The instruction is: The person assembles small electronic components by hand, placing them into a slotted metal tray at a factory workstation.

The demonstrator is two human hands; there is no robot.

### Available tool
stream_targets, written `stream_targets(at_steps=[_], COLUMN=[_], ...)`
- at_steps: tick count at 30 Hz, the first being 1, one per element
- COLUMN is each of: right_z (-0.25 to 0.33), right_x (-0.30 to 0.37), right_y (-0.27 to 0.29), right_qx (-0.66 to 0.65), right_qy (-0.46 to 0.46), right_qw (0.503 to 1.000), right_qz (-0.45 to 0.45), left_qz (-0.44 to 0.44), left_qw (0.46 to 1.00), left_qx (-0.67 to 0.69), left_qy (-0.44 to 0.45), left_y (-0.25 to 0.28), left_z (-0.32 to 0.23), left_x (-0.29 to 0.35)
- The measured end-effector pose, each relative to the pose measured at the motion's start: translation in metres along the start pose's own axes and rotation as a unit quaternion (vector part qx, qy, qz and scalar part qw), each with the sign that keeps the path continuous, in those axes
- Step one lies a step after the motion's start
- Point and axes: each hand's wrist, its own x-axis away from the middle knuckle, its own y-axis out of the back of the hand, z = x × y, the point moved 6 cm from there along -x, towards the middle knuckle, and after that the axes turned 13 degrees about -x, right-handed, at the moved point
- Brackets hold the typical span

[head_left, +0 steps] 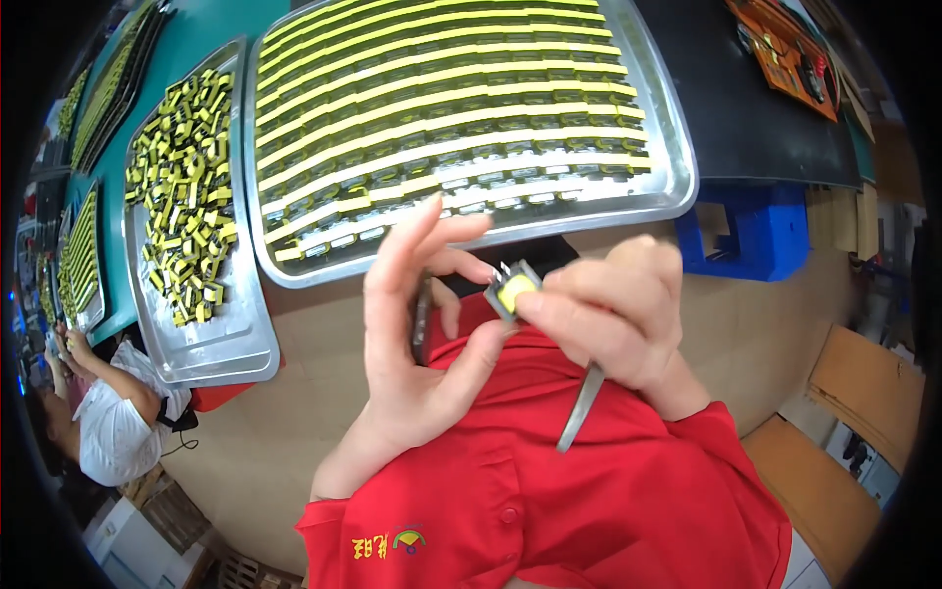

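A small transformer, with a dark core, yellow tape and thin metal pins, is held in front of my red shirt. My right hand pinches it between thumb and fingers. From under that same hand sticks out a slim metal tool, like a tweezer or blade; its other end is hidden. My left hand is curled, its index fingertip touching the transformer by the pins and its thumb close below. Against the left palm the curled fingers keep a dark flat piece, whose kind I cannot make out.
A large metal tray carries rows of yellow-and-black transformers. Left of it, a narrower tray holds a loose heap of them. A blue crate stands at right, below an orange tool case. Another person sits at far left.
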Motion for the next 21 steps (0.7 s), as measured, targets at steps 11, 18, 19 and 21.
stream_targets(at_steps=[11,18,19,21], right_z=[-0.065,-0.065,-0.065,-0.066], right_x=[0.025,0.018,0.017,0.017], right_y=[0.039,0.028,0.028,0.025], right_qx=[0.083,0.097,0.095,0.082], right_qy=[-0.213,-0.232,-0.225,-0.215], right_qw=[0.974,0.967,0.969,0.973], right_qz=[0.002,0.033,0.035,0.034], left_qz=[-0.013,-0.025,-0.025,-0.066], left_qw=[0.998,0.997,0.997,0.992], left_qx=[0.031,0.010,0.008,-0.071], left_qy=[0.047,0.076,0.078,0.079], left_y=[0.003,0.015,0.018,0.035], left_z=[0.016,0.015,0.012,0.007], left_x=[0.003,0.012,0.015,0.022])
